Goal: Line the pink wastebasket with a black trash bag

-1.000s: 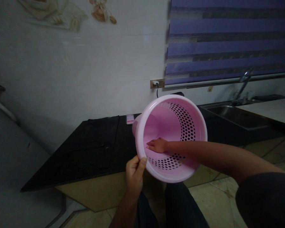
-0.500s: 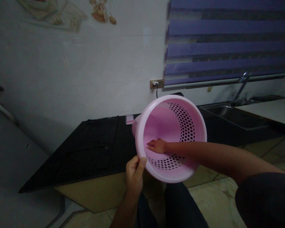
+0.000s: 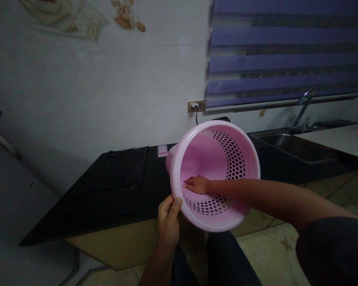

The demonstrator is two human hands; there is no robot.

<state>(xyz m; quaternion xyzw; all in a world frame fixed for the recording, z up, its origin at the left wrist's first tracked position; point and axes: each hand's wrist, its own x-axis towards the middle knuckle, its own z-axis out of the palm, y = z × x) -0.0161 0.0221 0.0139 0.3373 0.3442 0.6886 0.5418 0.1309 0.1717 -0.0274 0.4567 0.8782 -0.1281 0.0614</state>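
My left grip [image 3: 169,221] is pinching the lower left of the rim of the pink basket [image 3: 176,174], thumb lying on the near face and fingers curling behind. My right grip [image 3: 197,184] is reaching inside, fingers lying straight and nearly together, back of the hand facing me; it is closing on nothing that I am seeing. Whether the fingertips are pressing on the plastic or hovering beside it, I am not able to tell from this view. The basket is tilting with its mouth facing the camera and is covering part of the black tabletop [image 3: 113,182]; its base is hiding from me, so I am not sure what is taking its weight.

For steadying it well, I am judging that the left pinch is doing the important work, being the only clear hold on the rim: I am wanting that thumb firm enough to stop any rolling, without bending the lip. On the right, I am favouring a flat, relaxed hand and a forearm not leaning on the rim, because weight there is likely tipping the basket. I am also minding the pale pink card [image 3: 162,151], which is lying just beside the basket's outer wall.
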